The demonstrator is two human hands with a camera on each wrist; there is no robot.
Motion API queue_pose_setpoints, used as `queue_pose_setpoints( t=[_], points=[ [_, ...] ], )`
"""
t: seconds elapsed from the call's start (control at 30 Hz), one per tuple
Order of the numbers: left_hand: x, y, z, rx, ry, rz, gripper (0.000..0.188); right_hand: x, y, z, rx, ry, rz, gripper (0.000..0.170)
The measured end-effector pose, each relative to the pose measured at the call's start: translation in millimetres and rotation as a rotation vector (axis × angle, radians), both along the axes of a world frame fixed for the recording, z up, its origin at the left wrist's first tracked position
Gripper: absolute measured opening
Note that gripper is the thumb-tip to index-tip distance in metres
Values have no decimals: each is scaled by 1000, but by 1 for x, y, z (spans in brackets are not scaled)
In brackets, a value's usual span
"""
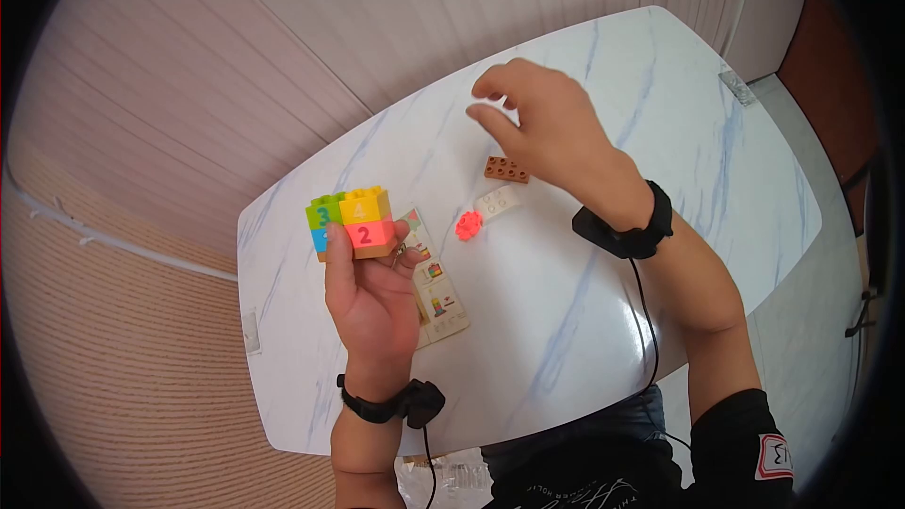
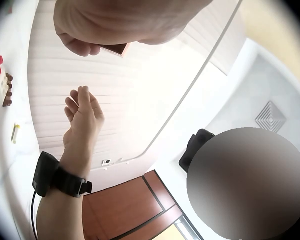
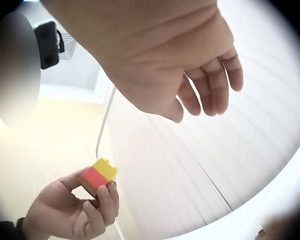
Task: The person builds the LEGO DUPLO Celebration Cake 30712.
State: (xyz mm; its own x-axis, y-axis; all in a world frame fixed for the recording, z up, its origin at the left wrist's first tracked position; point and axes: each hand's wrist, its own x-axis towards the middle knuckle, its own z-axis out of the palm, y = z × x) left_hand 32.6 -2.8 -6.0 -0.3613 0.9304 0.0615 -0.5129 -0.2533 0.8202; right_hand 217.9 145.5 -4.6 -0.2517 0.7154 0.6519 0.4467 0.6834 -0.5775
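My left hand (image 1: 377, 311) grips a stack of toy building bricks (image 1: 365, 214), thumb in front and fingers behind. On top sit a green brick marked 3 and a yellow one marked 4. Below them are a blue brick, partly covered by the thumb, and a pink one marked 2, over a brown base. Raised over the table to the right, my right hand (image 1: 556, 127) has loosely bent fingers with nothing between them. Beneath it lie a brown brick (image 1: 506, 169), a white brick (image 1: 497, 203) and a pink flower-shaped piece (image 1: 468, 225).
A printed picture sheet (image 1: 441, 297) lies on the marbled white table (image 1: 556, 320), partly behind the left hand. The left wrist view also shows a small yellow-and-white piece (image 2: 15, 133) on the tabletop. Cables hang from both wrist cameras. A pleated wall covering (image 1: 283, 57) rises behind the table.
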Motion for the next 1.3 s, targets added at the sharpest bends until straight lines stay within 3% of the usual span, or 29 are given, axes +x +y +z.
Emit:
queue_pose_setpoints(
  t=[0.2, 0.3, 0.4, 1.3],
  points=[
    [-16, -1, 7, 101, -55, 49, 34, -13, -12, -11, 93, -223, 162, 14],
    [-30, -8, 21, 274, 4, 191, 33, -16, -16, -12, 68, -257, 210, 15],
    [-41, -13, 28, 374, 3, 205, 36, -18, -19, -11, 37, -335, 221, 17],
    [-44, -15, 36, 353, -39, 157, 34, -21, -22, -25, 58, -474, 259, 25]
  ],
)
